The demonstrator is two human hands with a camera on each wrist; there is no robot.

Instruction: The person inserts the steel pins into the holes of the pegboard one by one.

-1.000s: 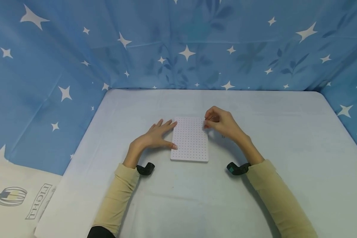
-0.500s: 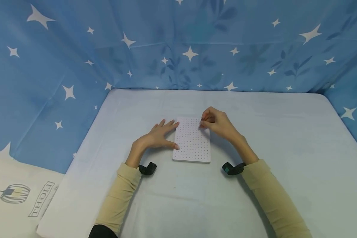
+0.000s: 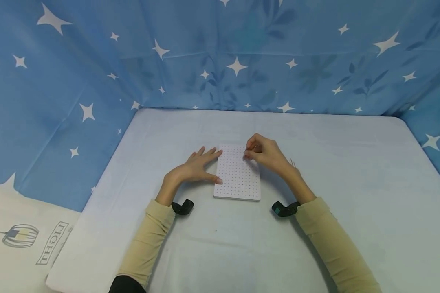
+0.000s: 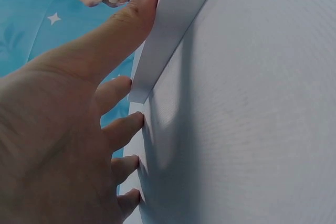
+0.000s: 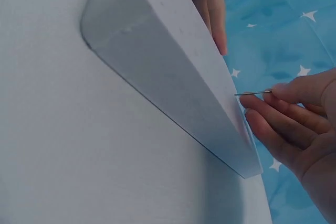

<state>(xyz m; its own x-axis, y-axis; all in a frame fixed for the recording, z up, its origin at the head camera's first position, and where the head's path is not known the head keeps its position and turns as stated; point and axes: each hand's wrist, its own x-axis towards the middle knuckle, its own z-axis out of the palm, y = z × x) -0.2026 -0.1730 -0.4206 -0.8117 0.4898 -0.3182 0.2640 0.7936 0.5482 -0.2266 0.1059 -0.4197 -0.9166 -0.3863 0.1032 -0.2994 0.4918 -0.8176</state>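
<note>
A white board [image 3: 238, 179] with a grid of small holes lies on the white table, between both hands. My left hand [image 3: 194, 169] is spread at its left side, with straight fingers; the thumb and index fingertips touch the board's left edge. Over the far right part of the board, my right hand [image 3: 265, 154] pinches a thin metal pin [image 5: 253, 93] between thumb and fingers. In the right wrist view the pin's free end points at the board's top face; whether it touches or enters a hole I cannot tell.
Thin pin-like pieces [image 3: 293, 163] show beside the right forearm, partly hidden by it. A blue curtain with white stars [image 3: 238, 67] hangs behind the table [image 3: 352, 183]. Black wrist cameras [image 3: 183, 207] sit on both wrists.
My right hand has moved left across the board's far edge, still pinching the pin. More of the thin pieces beside the right forearm now shows. My left hand stays on the board's edge.
</note>
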